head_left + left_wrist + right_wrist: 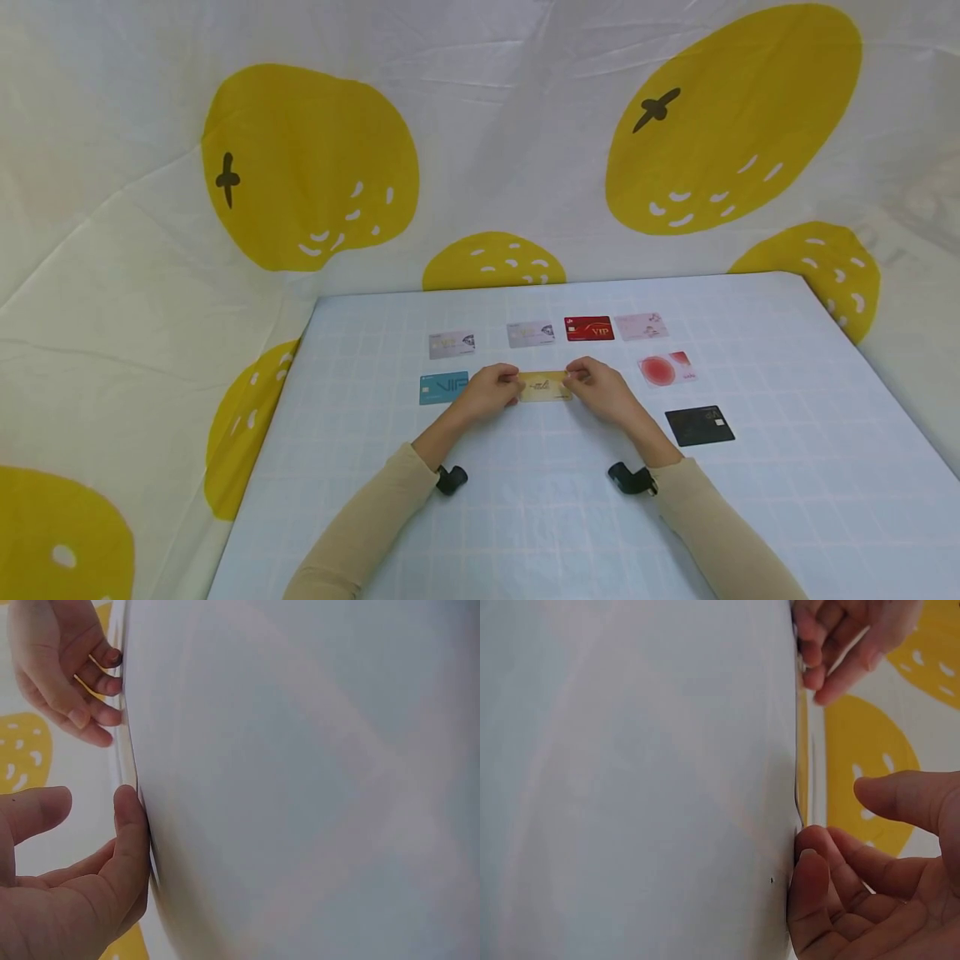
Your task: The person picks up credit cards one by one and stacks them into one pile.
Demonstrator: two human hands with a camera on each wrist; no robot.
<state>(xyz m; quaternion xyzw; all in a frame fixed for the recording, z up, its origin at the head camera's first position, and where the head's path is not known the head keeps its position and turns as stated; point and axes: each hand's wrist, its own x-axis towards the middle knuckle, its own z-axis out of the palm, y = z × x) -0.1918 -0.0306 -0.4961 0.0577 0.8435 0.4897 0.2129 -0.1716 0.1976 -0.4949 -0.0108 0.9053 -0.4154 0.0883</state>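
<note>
A gold card (546, 387) lies flat on the table between both hands. My left hand (491, 390) touches its left end, and my right hand (600, 388) touches the right end. In the left wrist view, the left hand's thumb (45, 811) stands apart from its fingers, which rest at the table surface. The right wrist view likewise has the right thumb (896, 796) lifted away from its loosely bent fingers. Just left of the left hand lies a teal VIP card (442, 388). A pink card with a red circle (666, 369) is right of the right hand.
Behind the hands lie two silver-grey cards (452, 344) (531, 334), a red VIP card (589, 328) and a pale pink card (641, 326). A black card (700, 426) sits at the right. The white table (540, 525) meets a fruit-patterned cloth (510, 167) behind.
</note>
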